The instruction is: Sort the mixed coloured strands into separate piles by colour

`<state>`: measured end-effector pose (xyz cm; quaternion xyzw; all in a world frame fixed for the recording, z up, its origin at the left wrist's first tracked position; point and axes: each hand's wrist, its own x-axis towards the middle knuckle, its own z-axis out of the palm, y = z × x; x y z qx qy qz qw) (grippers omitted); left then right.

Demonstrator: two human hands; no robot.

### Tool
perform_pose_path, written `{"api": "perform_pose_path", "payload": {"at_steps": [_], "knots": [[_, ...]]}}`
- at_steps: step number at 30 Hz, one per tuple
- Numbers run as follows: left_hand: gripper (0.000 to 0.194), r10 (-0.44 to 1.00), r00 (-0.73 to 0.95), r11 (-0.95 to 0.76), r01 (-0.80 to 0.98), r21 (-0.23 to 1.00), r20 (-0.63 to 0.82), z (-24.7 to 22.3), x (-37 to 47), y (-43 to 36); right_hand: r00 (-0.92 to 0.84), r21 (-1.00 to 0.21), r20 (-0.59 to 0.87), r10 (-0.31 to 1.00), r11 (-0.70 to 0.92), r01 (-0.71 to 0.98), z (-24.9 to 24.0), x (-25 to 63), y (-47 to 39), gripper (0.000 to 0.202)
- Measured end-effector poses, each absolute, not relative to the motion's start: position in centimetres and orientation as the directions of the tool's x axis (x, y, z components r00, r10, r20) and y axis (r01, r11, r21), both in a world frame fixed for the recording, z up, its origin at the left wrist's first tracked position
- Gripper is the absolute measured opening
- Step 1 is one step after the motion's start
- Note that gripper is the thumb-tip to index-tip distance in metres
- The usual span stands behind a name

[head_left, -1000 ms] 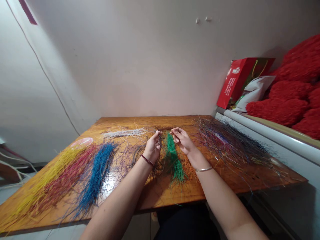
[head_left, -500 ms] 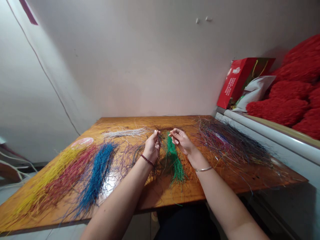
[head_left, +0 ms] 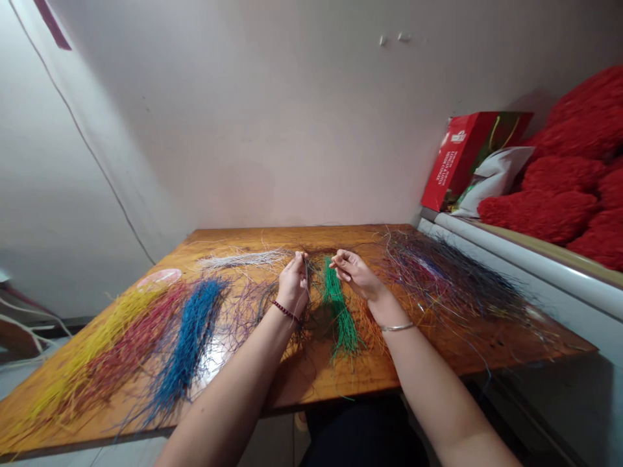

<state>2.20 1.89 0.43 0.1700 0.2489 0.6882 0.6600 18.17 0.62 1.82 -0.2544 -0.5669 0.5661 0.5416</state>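
Thin wire-like strands lie sorted by colour on a wooden table. My left hand (head_left: 293, 282) pinches a thin pale strand (head_left: 307, 285), which hangs down past the wrist. To its right, my right hand (head_left: 356, 275) is closed in a pinch above the green bundle (head_left: 341, 318); whatever is between its fingertips is too fine to make out. The two hands are a short gap apart. Behind my left hand lies a white bundle (head_left: 246, 259). Loose dark and purple strands (head_left: 248, 305) spread beside my left wrist, and orange strands (head_left: 368, 324) lie under my right forearm.
On the left of the table (head_left: 302, 392) are yellow (head_left: 92, 340), red (head_left: 124, 337) and blue (head_left: 191, 344) bundles. A tangled dark multicoloured pile (head_left: 457, 275) covers the right side. Beyond it, a red paper bag (head_left: 455, 159) and fluffy red material (head_left: 559, 188) rest on a ledge.
My left hand has shifted slightly left, and the pale strand now shows hanging along its wrist. My right hand stays almost still.
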Motion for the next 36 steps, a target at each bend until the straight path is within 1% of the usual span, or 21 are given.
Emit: {"api": "perform_pose_path", "payload": {"at_steps": [4, 7, 10, 12, 15, 18, 20, 24, 26, 31, 33, 36], "knots": [[0.007, 0.993, -0.093, -0.039, -0.826, 0.563, -0.067, 0.4, 2.1, 1.9, -0.268, -0.924, 0.306, 0.914, 0.218, -0.313, 1.9, 18.1, 0.6, 0.04], [0.009, 0.994, -0.104, -0.068, -0.786, 0.615, -0.023, 0.2, 2.1, 1.9, -0.2, -0.917, 0.259, 0.945, 0.176, -0.359, 1.9, 17.9, 0.7, 0.04], [0.025, 0.991, -0.113, -0.126, -0.676, 0.726, 0.067, 0.0, 2.2, 1.8, -0.087, -0.892, 0.219, 0.972, 0.163, -0.423, 1.9, 18.0, 1.1, 0.042], [0.036, 0.99, -0.096, -0.139, -0.587, 0.798, 0.102, 0.0, 2.3, 1.7, -0.013, -0.888, 0.2, 0.98, 0.176, -0.425, 1.8, 18.2, 1.5, 0.042], [0.048, 0.992, -0.094, -0.121, -0.501, 0.857, 0.085, -0.1, 2.5, 1.6, 0.052, -0.9, 0.182, 0.982, 0.187, -0.395, 1.4, 18.4, 1.9, 0.042], [0.054, 0.991, -0.117, -0.116, -0.444, 0.888, 0.071, -0.2, 2.6, 1.6, 0.044, -0.907, 0.186, 0.982, 0.189, -0.377, 1.3, 18.3, 2.0, 0.042], [0.054, 0.99, -0.116, -0.12, -0.414, 0.902, 0.078, -0.2, 2.7, 1.6, 0.008, -0.923, 0.21, 0.978, 0.201, -0.327, 1.3, 18.0, 1.7, 0.042], [0.052, 0.992, -0.086, -0.124, -0.396, 0.91, 0.098, -0.2, 2.9, 1.4, -0.081, -0.957, 0.27, 0.959, 0.258, -0.133, 1.4, 17.3, 1.1, 0.035], [0.05, 0.991, -0.084, -0.126, -0.384, 0.915, 0.101, -0.2, 3.0, 1.3, -0.107, -0.958, 0.285, 0.953, 0.279, -0.068, 1.3, 17.0, 1.0, 0.032], [0.052, 0.988, -0.069, -0.156, -0.388, 0.908, 0.14, -0.4, 3.2, 1.3, -0.105, -0.953, 0.302, 0.948, 0.296, -0.067, 0.9, 16.9, 1.2, 0.031], [0.049, 0.986, -0.052, -0.168, -0.392, 0.905, 0.16, -0.5, 3.2, 1.4, -0.086, -0.949, 0.314, 0.946, 0.308, -0.07, 0.6, 16.9, 1.5, 0.032], [0.039, 0.983, -0.016, -0.177, -0.348, 0.921, 0.183, -0.7, 3.1, 1.6, -0.052, -0.944, 0.323, 0.945, 0.318, -0.084, 0.3, 16.9, 1.9, 0.033]]}}
